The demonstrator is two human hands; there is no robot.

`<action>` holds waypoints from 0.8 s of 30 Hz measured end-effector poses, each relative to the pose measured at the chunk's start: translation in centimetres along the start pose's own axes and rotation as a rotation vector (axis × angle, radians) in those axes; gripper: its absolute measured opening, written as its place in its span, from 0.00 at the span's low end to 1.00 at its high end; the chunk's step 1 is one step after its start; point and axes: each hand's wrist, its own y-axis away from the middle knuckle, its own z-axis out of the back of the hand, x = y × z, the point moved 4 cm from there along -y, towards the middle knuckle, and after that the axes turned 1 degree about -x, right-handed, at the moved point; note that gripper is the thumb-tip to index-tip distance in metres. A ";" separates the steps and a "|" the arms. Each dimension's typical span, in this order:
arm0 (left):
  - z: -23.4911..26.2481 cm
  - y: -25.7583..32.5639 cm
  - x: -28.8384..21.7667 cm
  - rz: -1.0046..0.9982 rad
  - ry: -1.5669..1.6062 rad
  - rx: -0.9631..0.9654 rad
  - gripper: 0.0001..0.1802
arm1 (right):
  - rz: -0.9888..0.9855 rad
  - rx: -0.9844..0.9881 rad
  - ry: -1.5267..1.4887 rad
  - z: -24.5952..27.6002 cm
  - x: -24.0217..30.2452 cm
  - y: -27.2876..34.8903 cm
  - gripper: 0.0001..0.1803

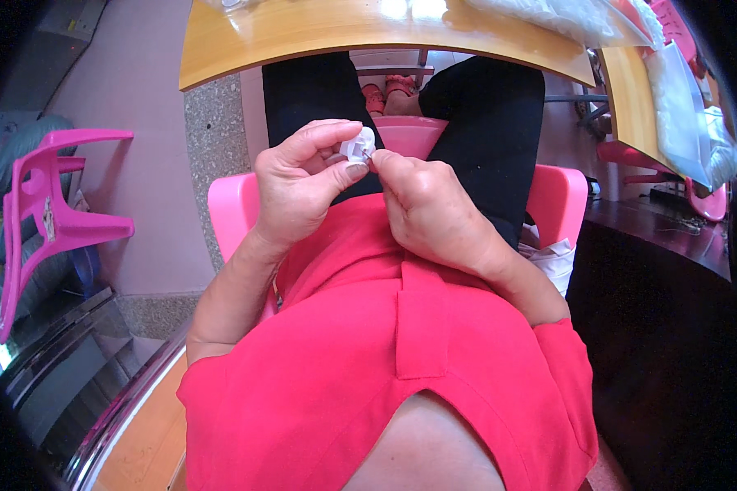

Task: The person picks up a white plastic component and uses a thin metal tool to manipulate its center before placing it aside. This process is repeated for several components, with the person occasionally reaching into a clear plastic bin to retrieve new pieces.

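A small white plastic part (358, 147), hollow on the side facing up, is pinched between the thumb and fingers of my left hand (299, 180). My right hand (430, 200) is closed, its thumb and forefinger pressed together at the part's right edge. Between those fingertips shows a tiny dark, thin piece (368, 154), too small to name. Both hands are held together over my lap, in front of the table's near edge.
A wooden table (385, 33) crosses ahead, with clear plastic bags of white pieces (561, 20) at its right. Another bag (675, 106) lies on a second wooden surface. On the left a pink plastic chair (53, 213) lies tipped. I sit on a pink chair (233, 209).
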 end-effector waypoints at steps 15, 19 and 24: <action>-0.9 0.4 -0.1 -0.040 -0.271 0.033 0.17 | 0.004 0.192 0.430 0.3 1.4 0.0 0.10; -1.5 0.4 -0.2 -0.053 -0.459 0.116 0.17 | 0.031 0.304 0.519 0.5 1.6 0.2 0.09; -0.2 -0.7 0.2 0.065 -0.082 0.153 0.17 | 0.004 0.216 0.408 1.9 0.6 0.5 0.08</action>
